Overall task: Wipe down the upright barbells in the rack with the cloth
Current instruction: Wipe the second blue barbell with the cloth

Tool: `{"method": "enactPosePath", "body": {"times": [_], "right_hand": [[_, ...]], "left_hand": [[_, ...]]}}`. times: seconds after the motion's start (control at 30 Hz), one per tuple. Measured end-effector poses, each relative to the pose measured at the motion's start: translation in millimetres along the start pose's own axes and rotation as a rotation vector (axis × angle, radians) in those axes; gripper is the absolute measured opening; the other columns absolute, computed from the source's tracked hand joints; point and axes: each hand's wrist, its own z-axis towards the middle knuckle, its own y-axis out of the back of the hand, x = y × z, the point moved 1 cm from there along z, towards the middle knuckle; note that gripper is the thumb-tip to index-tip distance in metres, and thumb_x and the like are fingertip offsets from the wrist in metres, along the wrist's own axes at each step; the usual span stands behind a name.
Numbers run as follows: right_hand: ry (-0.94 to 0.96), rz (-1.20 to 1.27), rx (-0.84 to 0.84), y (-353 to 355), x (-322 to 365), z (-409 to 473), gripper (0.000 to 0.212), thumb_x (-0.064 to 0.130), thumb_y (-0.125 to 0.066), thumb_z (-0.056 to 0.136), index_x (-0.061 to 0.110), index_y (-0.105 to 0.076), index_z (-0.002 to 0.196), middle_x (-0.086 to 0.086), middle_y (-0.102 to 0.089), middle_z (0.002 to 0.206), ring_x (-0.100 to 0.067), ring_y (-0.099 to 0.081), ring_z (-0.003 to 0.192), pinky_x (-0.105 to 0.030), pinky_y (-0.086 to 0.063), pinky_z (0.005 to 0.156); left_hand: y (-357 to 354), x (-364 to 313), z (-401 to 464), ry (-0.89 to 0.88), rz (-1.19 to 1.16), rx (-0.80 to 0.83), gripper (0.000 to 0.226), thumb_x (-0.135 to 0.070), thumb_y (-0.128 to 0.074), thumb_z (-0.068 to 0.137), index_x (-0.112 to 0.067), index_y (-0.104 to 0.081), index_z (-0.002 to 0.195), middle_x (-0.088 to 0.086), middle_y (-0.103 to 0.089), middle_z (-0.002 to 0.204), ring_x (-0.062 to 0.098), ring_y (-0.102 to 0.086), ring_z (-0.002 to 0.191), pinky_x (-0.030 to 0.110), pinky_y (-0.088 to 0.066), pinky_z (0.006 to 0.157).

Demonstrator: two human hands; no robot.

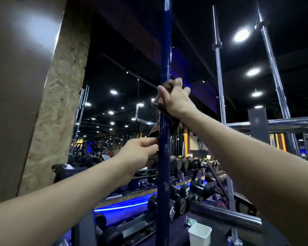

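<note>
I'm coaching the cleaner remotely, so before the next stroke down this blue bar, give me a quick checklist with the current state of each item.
1. Cloth wrapped round the blue bar: ok.
2. Right hand grips cloth on bar: ok.
3. Left hand pinches the cloth's hanging tail: ok.
4. Bar below the hands free of obstacles: ok.
5. Bar seated in rack: cannot tell.
6. White bin clear of the bar's foot: ok.

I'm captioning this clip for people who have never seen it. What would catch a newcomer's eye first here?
First, the dark blue upright bar running top to bottom through the centre, with the right hand clutching a brown cloth around it. Just below, the left hand pinches the cloth's hanging end beside the bar. To the right stand two chrome barbells under bright ceiling lights, with a white bin at the bottom.
</note>
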Motion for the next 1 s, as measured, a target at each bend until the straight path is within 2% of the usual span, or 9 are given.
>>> {"method": "enactPosePath", "body": {"times": [0.1,0.23,0.37,0.5,0.6,0.73,0.87,0.93,1.0], "right_hand": [[0.012,-0.005,-0.054,-7,2,2,0.045,0.056,-0.037,0.096,0.023,-0.028,0.126,-0.008,-0.032,0.119,-0.035,-0.057,0.090,-0.043,-0.041,0.076],[0.067,-0.033,-0.040,-25,-29,-62,0.041,0.054,-0.038,0.095,0.028,-0.024,0.124,-0.009,-0.029,0.123,-0.039,-0.057,0.095,-0.042,-0.040,0.072],[0.027,-0.164,0.103,-26,-45,-113,0.048,0.056,-0.033,0.095,0.026,-0.023,0.130,-0.007,-0.032,0.122,-0.038,-0.058,0.096,-0.042,-0.042,0.075],[0.017,-0.134,0.047,-14,-22,-55,0.044,0.057,-0.035,0.095,0.023,-0.027,0.123,-0.011,-0.033,0.126,-0.030,-0.050,0.081,-0.039,-0.035,0.071],[-0.011,-0.044,-0.002,-11,-9,-23,0.042,0.054,-0.037,0.096,0.022,-0.028,0.123,-0.011,-0.032,0.126,-0.032,-0.055,0.082,-0.039,-0.035,0.070],[0.057,-0.039,-0.041,-28,-31,-68,0.042,0.052,-0.038,0.096,0.027,-0.024,0.126,-0.008,-0.029,0.122,-0.037,-0.057,0.095,-0.040,-0.039,0.070],[0.001,-0.075,0.094,-39,-54,-132,0.050,0.054,-0.038,0.094,0.026,-0.021,0.133,-0.007,-0.029,0.121,-0.039,-0.057,0.100,-0.042,-0.041,0.077],[-0.028,-0.110,0.113,-36,-53,-130,0.052,0.056,-0.037,0.094,0.024,-0.023,0.131,-0.009,-0.031,0.123,-0.039,-0.057,0.100,-0.044,-0.042,0.078],[-0.024,-0.125,0.093,-32,-43,-106,0.052,0.058,-0.036,0.094,0.022,-0.023,0.129,-0.010,-0.032,0.126,-0.038,-0.058,0.097,-0.043,-0.040,0.074]], "left_hand": [[2,8,-1,0.000,0.024,0.002,0.029,-0.008,-0.046,0.098,-0.029,-0.067,0.100,-0.011,-0.072,0.082,0.005,-0.063,0.077,0.023,-0.046,0.075],[-3,25,-10,-0.026,0.029,0.000,0.037,-0.006,-0.047,0.098,-0.040,-0.060,0.104,-0.015,-0.070,0.090,0.001,-0.065,0.083,0.017,-0.047,0.066],[-7,36,-20,0.021,-0.011,0.032,0.026,-0.003,-0.046,0.098,-0.020,-0.064,0.105,-0.008,-0.071,0.087,-0.002,-0.066,0.071,0.012,-0.048,0.058],[-5,33,-18,0.012,0.041,0.039,0.026,-0.007,-0.047,0.098,-0.023,-0.065,0.108,-0.012,-0.071,0.090,-0.004,-0.063,0.075,0.011,-0.046,0.064],[-2,31,-15,-0.016,0.082,0.035,0.029,-0.006,-0.047,0.098,-0.028,-0.062,0.110,-0.012,-0.070,0.088,-0.003,-0.062,0.078,0.008,-0.045,0.064],[-1,38,-21,0.012,0.015,0.058,0.033,-0.003,-0.045,0.097,-0.028,-0.060,0.115,-0.010,-0.070,0.097,-0.001,-0.064,0.081,0.010,-0.048,0.059],[-2,41,-30,0.078,-0.055,0.061,0.026,-0.002,-0.042,0.098,-0.014,-0.064,0.105,-0.002,-0.070,0.087,-0.001,-0.067,0.068,0.012,-0.050,0.055],[-4,43,-35,0.111,-0.078,0.061,0.027,-0.002,-0.043,0.098,-0.015,-0.064,0.109,-0.005,-0.069,0.084,-0.004,-0.066,0.065,0.011,-0.049,0.053],[-4,47,-38,0.107,-0.046,0.069,0.029,-0.004,-0.045,0.098,-0.020,-0.063,0.114,-0.009,-0.069,0.090,-0.007,-0.063,0.070,0.010,-0.048,0.054]]}}
